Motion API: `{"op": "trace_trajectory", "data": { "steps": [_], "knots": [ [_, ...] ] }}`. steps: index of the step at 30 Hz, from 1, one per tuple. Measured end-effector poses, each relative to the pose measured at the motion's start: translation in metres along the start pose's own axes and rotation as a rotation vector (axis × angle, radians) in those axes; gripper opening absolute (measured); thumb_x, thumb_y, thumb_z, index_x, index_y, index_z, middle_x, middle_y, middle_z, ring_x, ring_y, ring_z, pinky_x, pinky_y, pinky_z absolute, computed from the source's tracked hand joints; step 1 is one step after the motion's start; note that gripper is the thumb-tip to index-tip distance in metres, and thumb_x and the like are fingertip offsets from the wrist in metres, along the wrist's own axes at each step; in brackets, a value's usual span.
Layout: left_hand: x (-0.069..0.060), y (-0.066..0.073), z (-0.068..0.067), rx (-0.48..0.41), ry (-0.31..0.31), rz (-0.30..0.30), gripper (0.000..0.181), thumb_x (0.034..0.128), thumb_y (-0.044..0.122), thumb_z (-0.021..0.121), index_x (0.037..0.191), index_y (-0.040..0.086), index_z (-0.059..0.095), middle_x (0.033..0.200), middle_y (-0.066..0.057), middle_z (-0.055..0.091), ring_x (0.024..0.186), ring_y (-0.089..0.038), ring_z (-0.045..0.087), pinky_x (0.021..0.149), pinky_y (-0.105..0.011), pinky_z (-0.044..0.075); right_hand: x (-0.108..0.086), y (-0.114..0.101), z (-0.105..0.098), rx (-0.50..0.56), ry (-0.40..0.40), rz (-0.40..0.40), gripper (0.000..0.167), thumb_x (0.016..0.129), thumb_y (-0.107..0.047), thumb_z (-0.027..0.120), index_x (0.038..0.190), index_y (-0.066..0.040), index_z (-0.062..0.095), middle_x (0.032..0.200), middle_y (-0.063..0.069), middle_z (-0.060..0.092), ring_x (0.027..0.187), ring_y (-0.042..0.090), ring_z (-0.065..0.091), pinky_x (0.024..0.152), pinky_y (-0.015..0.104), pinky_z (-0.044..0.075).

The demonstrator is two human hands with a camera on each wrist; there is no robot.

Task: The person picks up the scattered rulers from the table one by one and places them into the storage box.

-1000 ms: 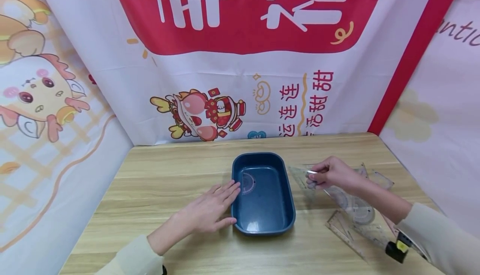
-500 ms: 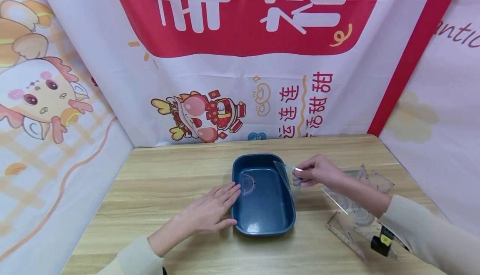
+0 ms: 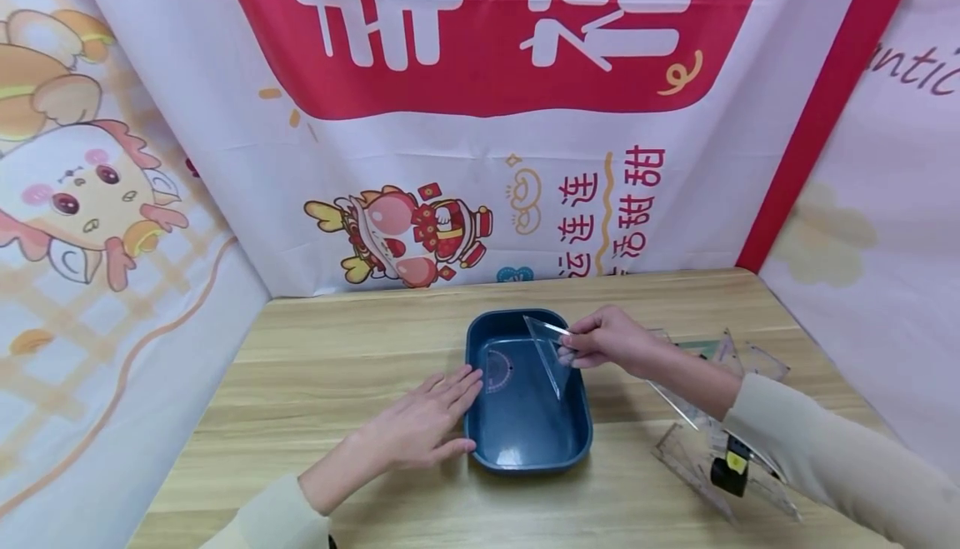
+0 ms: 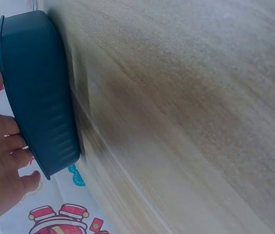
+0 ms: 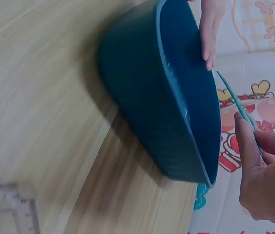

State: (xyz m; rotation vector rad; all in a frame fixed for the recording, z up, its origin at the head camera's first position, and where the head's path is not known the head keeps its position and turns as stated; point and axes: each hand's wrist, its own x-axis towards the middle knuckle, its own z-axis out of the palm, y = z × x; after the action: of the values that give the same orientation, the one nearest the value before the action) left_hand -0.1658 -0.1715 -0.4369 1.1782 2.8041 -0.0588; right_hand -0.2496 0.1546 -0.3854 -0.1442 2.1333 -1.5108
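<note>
Pinching clear set square (image 3: pixel 545 351) btwn thumb & fingers of R hand (image 3: pixel 603 341), holding it tilted over R side of blue tray (image 3: pixel 528 428), apart from rim in R-wrist view. Resting L hand (image 3: pixel 427 416) on L rim, laying fingers out straight w/ thumb apart. Showing half-round protractor (image 3: pixel 498 371) on tray floor, near L fingertips.

Risking a slip, prob., by gripping thin, smooth plastic near one edge only. Poss. snagging lower tip on R wall, or landing on protractor & scuffing both. Maybe skidding tray across desk (image 3: pixel 337 349) too, by pressing unevenly w/ L hand. Also hanging wrist cam (image 3: pixel 730 470) over loose clear pcs (image 3: pixel 693 482), so poss. dragging a few.

Reading, on back cloth (image 3: pixel 420 139), big white 幸福 sideways on red, partly cut off up top; smaller 运连连 & 活甜甜, also sideways, running out at desk edge. Reading "antic" on R cloth (image 3: pixel 862 166), minus its start. Finding no brand on tray; not making out tiny markings on pcs.
</note>
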Motion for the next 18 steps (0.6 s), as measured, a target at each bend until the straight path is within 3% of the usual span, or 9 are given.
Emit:
{"op": "trace_trajectory", "data": {
  "steps": [10, 18],
  "knots": [
    [0.0, 0.0, 0.001, 0.01, 0.006, 0.006, 0.078, 0.1007, 0.059, 0.042, 0.157, 0.007, 0.029, 0.166, -0.009, 0.024, 0.155, -0.026, 0.018, 0.122, -0.052, 0.028, 0.009, -0.01, 0.023, 0.148, 0.004, 0.053, 0.027, 0.097, -0.009, 0.063, 0.12, 0.006, 0.068, 0.095, 0.015, 0.074, 0.076, 0.014, 0.074, 0.08, 0.032, 0.061],
    [-0.001, 0.001, 0.001, 0.007, 0.004, 0.004, 0.078, 0.1012, 0.059, 0.041, 0.157, 0.007, 0.028, 0.167, -0.009, 0.023, 0.156, -0.026, 0.016, 0.122, -0.051, 0.027, 0.015, -0.014, 0.038, 0.203, -0.005, 0.04, 0.027, 0.098, -0.009, 0.062, 0.119, 0.007, 0.067, 0.096, 0.014, 0.075, 0.077, 0.014, 0.073, 0.08, 0.032, 0.061]
  ]
}}
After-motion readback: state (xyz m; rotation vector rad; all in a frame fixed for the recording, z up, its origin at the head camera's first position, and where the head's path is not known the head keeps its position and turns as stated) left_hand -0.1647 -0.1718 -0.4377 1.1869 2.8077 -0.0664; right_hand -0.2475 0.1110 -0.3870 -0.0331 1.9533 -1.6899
